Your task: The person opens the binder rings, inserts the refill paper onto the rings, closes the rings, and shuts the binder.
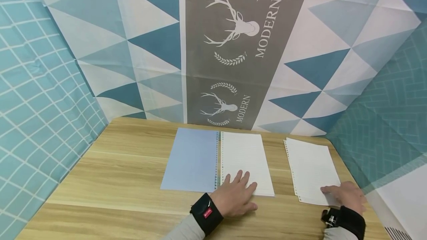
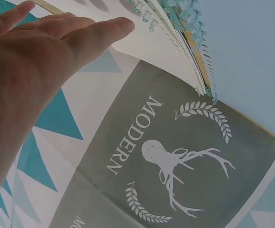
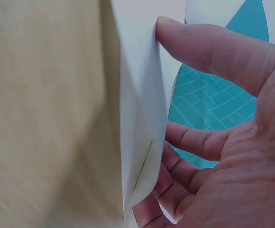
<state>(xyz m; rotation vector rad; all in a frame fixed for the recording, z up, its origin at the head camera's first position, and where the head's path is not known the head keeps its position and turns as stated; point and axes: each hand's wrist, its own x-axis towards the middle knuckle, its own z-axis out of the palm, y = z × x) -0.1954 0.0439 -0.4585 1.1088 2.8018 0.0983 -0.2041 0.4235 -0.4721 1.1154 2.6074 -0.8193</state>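
Note:
A ring-bound notebook lies spread on the table, its light blue cover (image 1: 191,158) to the left and its ruled white pages (image 1: 245,155) to the right of the rings (image 2: 189,28). My left hand (image 1: 234,195) rests on the lower part of those pages, fingers straight and spread. To the right are loose punched sheets (image 1: 311,169), slightly offset from each other. At their lower right, my right hand (image 1: 348,197) pinches them, thumb on one face and fingers behind. In the right wrist view the held paper (image 3: 142,109) bends at its edge.
The wooden table (image 1: 116,169) ends at a patterned cloth backdrop (image 1: 156,47) at the back. Teal cloth (image 1: 383,129) stands along the right edge, close to the loose sheets. A white surface (image 1: 403,188) shows at the far right.

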